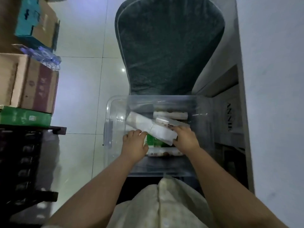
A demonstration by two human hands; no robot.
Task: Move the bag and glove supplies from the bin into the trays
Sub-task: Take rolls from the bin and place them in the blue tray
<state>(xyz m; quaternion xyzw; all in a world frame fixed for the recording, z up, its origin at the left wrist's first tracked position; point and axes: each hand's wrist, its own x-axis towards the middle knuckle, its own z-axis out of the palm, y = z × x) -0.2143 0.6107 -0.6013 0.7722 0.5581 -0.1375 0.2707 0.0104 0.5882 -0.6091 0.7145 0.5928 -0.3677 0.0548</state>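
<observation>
A clear plastic bin (113, 112) stands in front of me on a dark chair. Both my hands reach into it. A long white pack of supplies (148, 127) lies tilted across the bin, and my left hand (135, 145) grips its near left side while my right hand (185, 139) holds its right end. Under it lies a green packet (153, 141). Two more white packs (170, 114) rest at the back of the bin, and another white pack (164, 153) lies at the front. No tray shows in the view.
The green-grey chair back (169, 46) rises behind the bin. Cardboard boxes (31, 83) and a green box (24, 117) are stacked on a dark shelf (24, 162) at my left. A white wall (276, 96) closes the right side. Pale tiled floor lies between.
</observation>
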